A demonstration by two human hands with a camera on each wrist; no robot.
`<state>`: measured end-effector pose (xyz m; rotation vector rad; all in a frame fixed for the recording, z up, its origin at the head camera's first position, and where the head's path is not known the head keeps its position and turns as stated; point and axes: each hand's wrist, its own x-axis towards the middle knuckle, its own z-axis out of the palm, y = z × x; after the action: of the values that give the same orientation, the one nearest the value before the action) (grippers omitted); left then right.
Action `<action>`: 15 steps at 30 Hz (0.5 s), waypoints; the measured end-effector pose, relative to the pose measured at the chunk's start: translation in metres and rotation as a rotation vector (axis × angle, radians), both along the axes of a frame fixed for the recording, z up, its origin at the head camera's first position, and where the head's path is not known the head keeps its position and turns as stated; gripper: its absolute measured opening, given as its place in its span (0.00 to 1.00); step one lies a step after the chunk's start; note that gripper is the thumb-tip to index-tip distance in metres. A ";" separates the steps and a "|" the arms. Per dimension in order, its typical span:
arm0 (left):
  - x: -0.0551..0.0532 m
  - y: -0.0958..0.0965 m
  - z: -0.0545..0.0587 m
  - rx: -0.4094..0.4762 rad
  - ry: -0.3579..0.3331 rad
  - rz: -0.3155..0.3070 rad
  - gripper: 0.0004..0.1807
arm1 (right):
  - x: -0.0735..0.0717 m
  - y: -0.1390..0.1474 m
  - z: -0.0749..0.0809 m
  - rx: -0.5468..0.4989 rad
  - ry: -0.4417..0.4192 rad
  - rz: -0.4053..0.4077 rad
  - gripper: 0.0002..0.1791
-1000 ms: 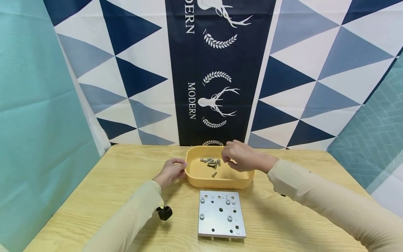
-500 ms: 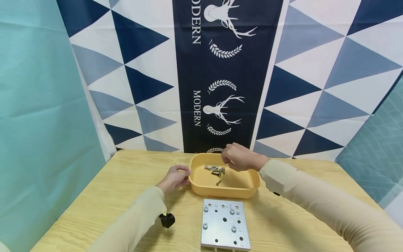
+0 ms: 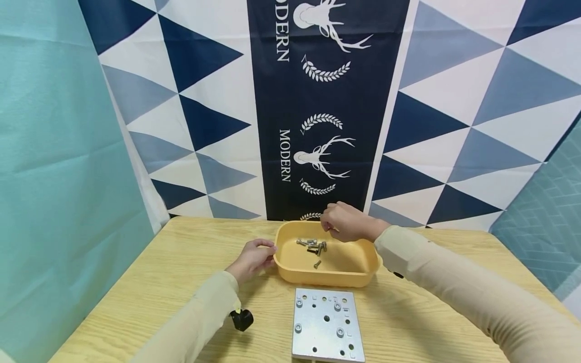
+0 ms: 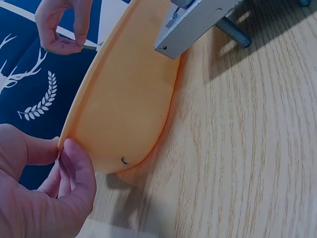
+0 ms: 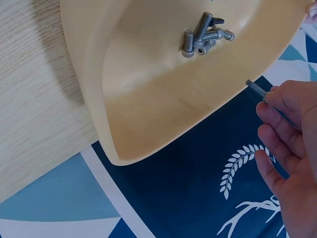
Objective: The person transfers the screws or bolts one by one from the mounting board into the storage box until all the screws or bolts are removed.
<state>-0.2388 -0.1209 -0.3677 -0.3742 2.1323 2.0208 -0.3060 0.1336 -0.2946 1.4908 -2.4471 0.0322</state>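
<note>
My left hand pinches the left end of the yellow plastic tray's rim between thumb and fingers. Inside the tray lie several socket-head screws, silver plus one dark, in a loose cluster; one silver screw sits apart, nearer the front. Over the tray's back edge, my right hand holds a small silver screw between thumb and index finger. Its head is hidden in the grip, and the shank's tip sticks out. The other fingers of that hand are loosely bent.
In front of the tray, a silver metal plate with holes and several upright socket-head bolts stands slightly raised on the wooden table; a threaded bolt end shows beneath it. A patterned cloth hangs behind the table.
The head view has tilted, so the table scene sits lower in it. My right hand has risen slightly relative to the tray, while my left hand keeps its hold on the rim.
</note>
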 end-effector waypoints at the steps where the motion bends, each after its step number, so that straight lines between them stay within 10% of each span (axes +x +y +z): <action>1: -0.001 0.000 0.000 0.005 0.001 -0.003 0.12 | 0.000 0.001 0.000 -0.001 0.001 -0.002 0.08; 8: 0.005 -0.001 -0.002 0.001 0.001 0.031 0.13 | 0.009 0.008 -0.002 -0.023 0.012 0.020 0.08; 15: 0.013 -0.001 -0.002 -0.211 0.084 0.045 0.16 | 0.039 0.027 -0.014 -0.077 0.073 -0.003 0.12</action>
<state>-0.2254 -0.1218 -0.3699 -0.3755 2.4182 1.8706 -0.2673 0.1607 -0.3085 1.4297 -2.3633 0.0695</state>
